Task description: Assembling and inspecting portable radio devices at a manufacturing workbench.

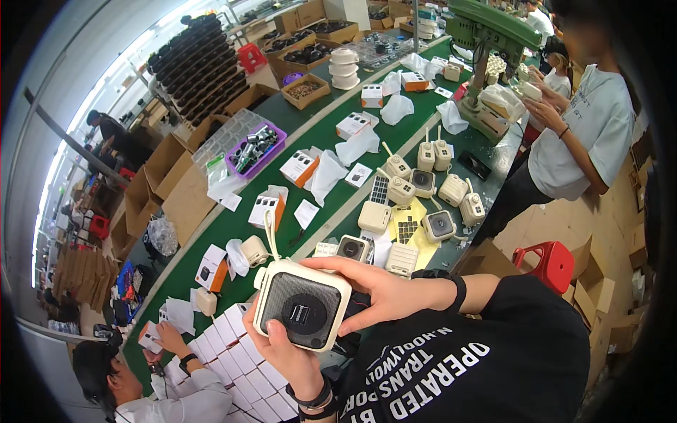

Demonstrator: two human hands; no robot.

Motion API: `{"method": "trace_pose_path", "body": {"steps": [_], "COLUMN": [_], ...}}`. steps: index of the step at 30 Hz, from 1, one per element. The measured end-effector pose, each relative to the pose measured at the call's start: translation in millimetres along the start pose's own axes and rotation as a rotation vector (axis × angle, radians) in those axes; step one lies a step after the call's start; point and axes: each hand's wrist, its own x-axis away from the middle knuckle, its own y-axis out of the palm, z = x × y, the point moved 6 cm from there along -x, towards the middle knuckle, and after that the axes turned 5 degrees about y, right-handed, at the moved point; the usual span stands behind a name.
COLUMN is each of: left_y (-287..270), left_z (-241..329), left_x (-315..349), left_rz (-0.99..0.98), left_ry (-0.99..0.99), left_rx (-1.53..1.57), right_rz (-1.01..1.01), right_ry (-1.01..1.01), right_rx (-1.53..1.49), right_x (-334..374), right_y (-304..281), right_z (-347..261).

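Note:
A small cream portable speaker with a dark mesh front and a round black centre is held up in both my hands. My left hand grips its lower left edge, the thumb lying on the mesh. My right hand wraps the upper and right sides. A cream strap loop rises from its top. Just beyond stands another cream speaker, and a cream unit with a ribbed face sits to its right. The backs of my speaker and some fingertips are hidden.
Several cream speakers and a yellow sheet cover the bench ahead. Opened orange-white boxes line the green belt. White boxes are stacked at lower left beside a co-worker. A green drill press and another person are at right.

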Motion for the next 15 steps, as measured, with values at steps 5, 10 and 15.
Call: {"method": "trace_pose_path", "body": {"steps": [5, 10, 15], "left_y": [-2, -3, 3], "left_z": [-25, -55, -55], "left_x": [5, 10, 14], "left_rz": [0.205, 0.054, 0.151], "left_ry": [-0.49, -0.827, -0.854], "left_rx": [0.405, 0.952, 0.951], "right_rz": [-0.001, 0.172, 0.2], "right_ry": [-0.01, -0.036, 0.032], "right_rx": [-0.052, 0.23, 0.057], "right_x": [-2, -6, -5], "right_y": [-1, -1, 5], "right_z": [1, 6, 12]}}
